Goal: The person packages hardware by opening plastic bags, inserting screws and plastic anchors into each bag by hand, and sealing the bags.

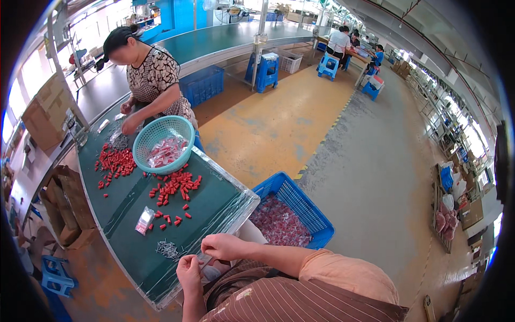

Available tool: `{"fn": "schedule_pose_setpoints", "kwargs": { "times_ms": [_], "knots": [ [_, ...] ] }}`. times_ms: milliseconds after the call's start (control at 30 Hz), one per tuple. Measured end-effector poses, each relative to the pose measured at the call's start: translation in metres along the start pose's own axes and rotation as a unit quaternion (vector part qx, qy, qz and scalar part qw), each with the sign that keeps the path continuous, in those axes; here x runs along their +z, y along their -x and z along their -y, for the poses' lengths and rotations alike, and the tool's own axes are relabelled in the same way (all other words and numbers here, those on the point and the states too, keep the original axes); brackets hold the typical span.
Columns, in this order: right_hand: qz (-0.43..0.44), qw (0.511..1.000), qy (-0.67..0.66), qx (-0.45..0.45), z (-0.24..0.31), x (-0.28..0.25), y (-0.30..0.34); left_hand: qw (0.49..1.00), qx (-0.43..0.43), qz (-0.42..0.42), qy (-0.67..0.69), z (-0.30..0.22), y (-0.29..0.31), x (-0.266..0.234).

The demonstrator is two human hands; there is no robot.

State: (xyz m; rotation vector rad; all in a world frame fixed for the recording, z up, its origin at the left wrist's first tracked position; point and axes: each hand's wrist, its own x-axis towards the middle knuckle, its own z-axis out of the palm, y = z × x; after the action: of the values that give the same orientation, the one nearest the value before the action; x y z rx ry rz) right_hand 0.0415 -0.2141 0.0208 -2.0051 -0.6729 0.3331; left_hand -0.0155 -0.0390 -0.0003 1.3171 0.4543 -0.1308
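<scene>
Both my hands are held close together over the near edge of the green table (120,231). My left hand (190,275) is closed, thumb and fingers pinching a small clear plastic bag (204,258). The fingers of my right hand (224,247) are also closed at the bag's upper edge; what it contains is too small to make out. Just left of my hands lies a small heap of grey screws (168,249). Beyond it rests a stack of clear little bags (144,220), beside scattered red plastic plugs (176,187).
A turquoise basket (139,146) of filled bags stands farther up the table. Behind it a co-worker (153,80) handles small parts near another red heap (115,160). A blue crate (322,232) full of packets sits on the floor right of the table. Blue stools (266,72) stand farther off.
</scene>
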Motion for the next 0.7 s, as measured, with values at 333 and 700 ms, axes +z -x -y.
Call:
{"fn": "schedule_pose_setpoints", "kwargs": {
  "times_ms": [333,700],
  "knots": [
    [-0.057,0.997,0.050,0.010,0.038,0.004,0.006,0.973,0.186,0.015,-0.137,0.000,0.012,0.011],
    [-0.116,0.992,0.020,-0.054,0.026,0.028,0.006,0.981,0.163,0.015,-0.103,0.011,0.006,0.004]
  ]
}}
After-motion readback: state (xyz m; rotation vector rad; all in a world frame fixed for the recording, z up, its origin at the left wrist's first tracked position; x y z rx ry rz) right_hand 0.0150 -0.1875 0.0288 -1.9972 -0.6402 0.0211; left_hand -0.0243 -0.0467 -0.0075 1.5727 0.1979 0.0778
